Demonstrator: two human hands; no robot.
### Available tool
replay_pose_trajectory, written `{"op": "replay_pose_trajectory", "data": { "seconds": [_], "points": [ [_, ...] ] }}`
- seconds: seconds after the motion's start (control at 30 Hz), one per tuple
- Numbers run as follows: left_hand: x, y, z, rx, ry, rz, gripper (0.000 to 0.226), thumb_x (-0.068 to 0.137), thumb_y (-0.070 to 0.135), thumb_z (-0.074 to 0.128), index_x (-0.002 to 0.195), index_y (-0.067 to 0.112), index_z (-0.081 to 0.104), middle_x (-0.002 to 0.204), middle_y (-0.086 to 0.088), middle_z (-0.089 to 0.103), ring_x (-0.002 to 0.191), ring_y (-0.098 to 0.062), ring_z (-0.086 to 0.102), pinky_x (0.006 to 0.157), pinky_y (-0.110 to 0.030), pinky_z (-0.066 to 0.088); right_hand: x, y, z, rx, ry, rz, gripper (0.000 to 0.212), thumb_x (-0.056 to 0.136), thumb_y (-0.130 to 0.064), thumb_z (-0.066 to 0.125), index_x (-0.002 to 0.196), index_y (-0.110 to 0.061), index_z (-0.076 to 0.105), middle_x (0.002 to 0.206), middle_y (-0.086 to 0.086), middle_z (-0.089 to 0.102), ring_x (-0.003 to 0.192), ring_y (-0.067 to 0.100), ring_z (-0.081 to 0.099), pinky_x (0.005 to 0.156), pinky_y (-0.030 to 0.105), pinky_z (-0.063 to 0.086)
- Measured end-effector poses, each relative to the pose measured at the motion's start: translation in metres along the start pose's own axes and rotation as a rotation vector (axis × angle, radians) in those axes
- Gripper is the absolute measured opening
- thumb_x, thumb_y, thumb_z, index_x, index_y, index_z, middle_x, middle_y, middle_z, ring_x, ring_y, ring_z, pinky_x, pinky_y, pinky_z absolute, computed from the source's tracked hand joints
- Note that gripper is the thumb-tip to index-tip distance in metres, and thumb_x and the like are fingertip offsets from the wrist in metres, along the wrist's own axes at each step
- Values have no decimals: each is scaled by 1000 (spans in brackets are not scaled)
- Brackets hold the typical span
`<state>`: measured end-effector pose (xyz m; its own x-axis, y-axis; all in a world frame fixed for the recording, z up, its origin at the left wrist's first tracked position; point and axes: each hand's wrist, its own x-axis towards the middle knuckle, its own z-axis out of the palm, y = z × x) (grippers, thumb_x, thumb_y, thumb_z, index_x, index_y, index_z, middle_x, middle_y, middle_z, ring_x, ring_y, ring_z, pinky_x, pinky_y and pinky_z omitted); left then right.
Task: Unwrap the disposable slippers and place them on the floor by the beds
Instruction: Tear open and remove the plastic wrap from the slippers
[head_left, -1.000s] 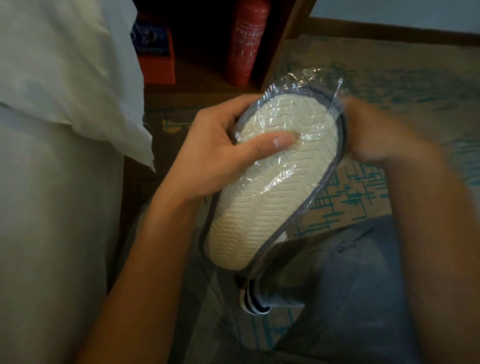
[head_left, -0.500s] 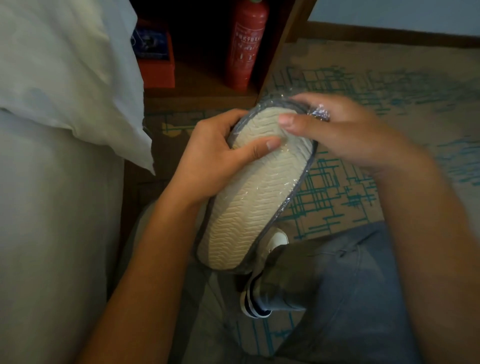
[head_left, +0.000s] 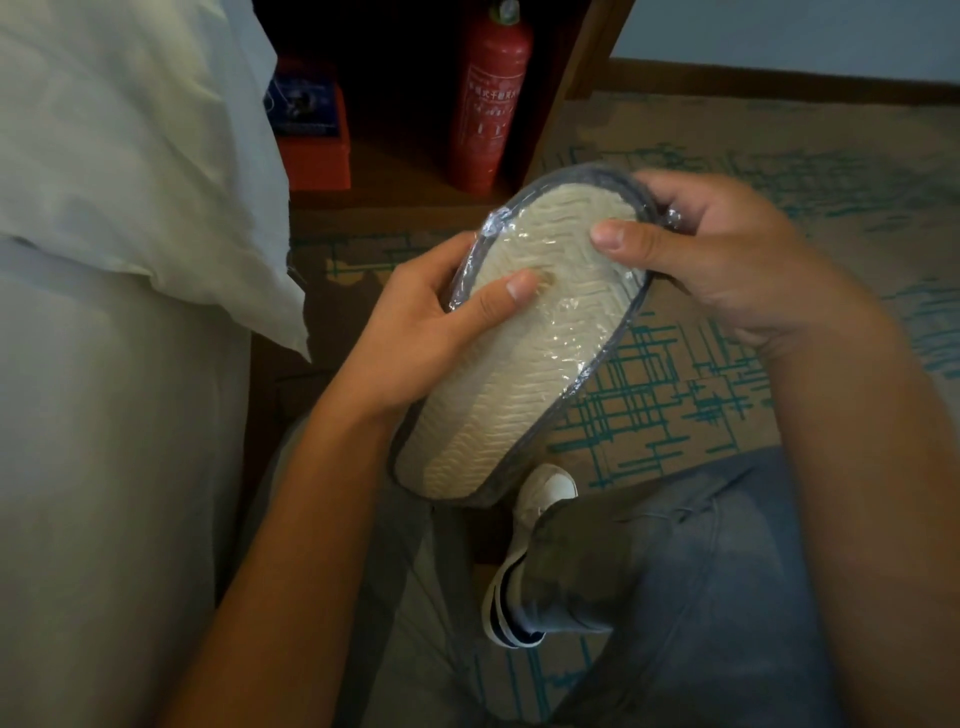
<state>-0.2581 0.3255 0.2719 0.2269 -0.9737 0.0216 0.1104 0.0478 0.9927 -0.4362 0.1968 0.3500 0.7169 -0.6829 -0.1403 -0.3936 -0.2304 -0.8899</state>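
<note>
Slipper sole (head_left: 524, 353) cream, matt, ridged herringbone texture, grey cloth edging, clear glossy crinkled plastic wrap (head_left: 491, 228) over it, fire extinguisher (head_left: 488, 104) glossy red painted metal, pillow (head_left: 130, 145) white matt cloth, carpet (head_left: 701, 374) matt woven, jeans (head_left: 691, 582) denim.

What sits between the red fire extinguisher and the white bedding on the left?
In the head view, an orange box with a dark blue label sits between the fire extinguisher and the white bedding, inside the dark wooden nook.

The disposable slippers (head_left: 524, 353) are cream-soled with grey edging, still sealed in clear plastic wrap (head_left: 480, 244), ribbed sole up, tilted, held above the carpeted floor.
</note>
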Motion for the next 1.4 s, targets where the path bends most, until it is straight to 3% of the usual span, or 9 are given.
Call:
{"op": "replay_pose_trajectory", "data": {
  "seconds": [0.13, 0.3, 0.43, 0.63, 0.83, 1.03, 1.1, 1.23, 1.4],
  "points": [
    [0, -1, 0, -40, 24, 9, 37, 91, 21, 65, 124, 5, 64, 118, -14, 72, 106, -23, 72, 88, -33, 59, 5, 3, 3, 38, 12, -6, 33, 84, -33, 73, 117, -24, 70, 111, -6, 77, 107, 10, 72, 97, 30, 55],
    [4, -10, 0, 62, 111, 3, 32, 97, 19, 63, 126, 4, 64, 115, -13, 73, 106, -28, 71, 93, -48, 58, 12, 10, 6, -212, 259, -150, 29, 84, -23, 79, 111, -28, 70, 102, -10, 72, 96, 5, 69, 90, 28, 57],
    [3, -10, 2, 45, 168, -24, 27, 98, 15, 63, 124, 4, 66, 113, -10, 74, 105, -26, 72, 93, -45, 58, 12, 15, 11, -227, 357, -227, 23, 85, -17, 75, 102, -33, 72, 97, -12, 74, 91, 4, 69, 83, 24, 55],
    [3, 3, 9, -115, 231, -93, 22, 99, 18, 61, 119, 13, 69, 109, -5, 76, 99, -20, 74, 87, -36, 61, 10, 16, 29, -276, 574, -353, 12, 89, -12, 72, 96, -19, 78, 104, -5, 74, 100, 7, 68, 85, 22, 53],
    [2, 6, 16, -270, 316, -253, 22, 97, 25, 64, 116, 15, 71, 108, -5, 78, 101, -22, 75, 93, -44, 59, 2, 24, 29, -403, 530, -280, 11, 88, -18, 72, 95, -23, 79, 114, -6, 71, 105, 1, 64, 86, 11, 47],
    [1, -3, 23, -397, 434, -299, 36, 95, 36, 65, 122, 11, 69, 109, -5, 78, 101, -21, 75, 92, -43, 60, 7, 21, 39, -355, 388, -107, 12, 85, -21, 74, 93, -28, 78, 108, -16, 70, 102, 0, 64, 92, 20, 50],
    [1, -4, 24, -428, 490, -318, 39, 95, 40, 65, 120, 10, 70, 108, -7, 78, 101, -22, 76, 93, -45, 59, 8, 20, 43, -382, 353, -97, 11, 84, -22, 76, 92, -30, 79, 121, -14, 65, 111, -4, 58, 99, 15, 44],
    [4, -2, 19, -368, 613, -262, 43, 95, 46, 64, 116, 9, 70, 108, -8, 77, 101, -23, 75, 94, -49, 59, 7, 13, 55, -502, 243, -127, 8, 84, -29, 77, 91, -32, 78, 146, -13, 52, 134, 9, 47, 113, 35, 35],
    [5, -3, 14, -311, 641, -228, 37, 93, 42, 68, 118, 13, 68, 110, -3, 77, 103, -18, 74, 96, -46, 58, 4, 6, 63, -582, 112, -66, 5, 84, -31, 77, 88, -34, 74, 160, -10, 37, 146, 12, 36, 117, 33, 27]
  ]
}}
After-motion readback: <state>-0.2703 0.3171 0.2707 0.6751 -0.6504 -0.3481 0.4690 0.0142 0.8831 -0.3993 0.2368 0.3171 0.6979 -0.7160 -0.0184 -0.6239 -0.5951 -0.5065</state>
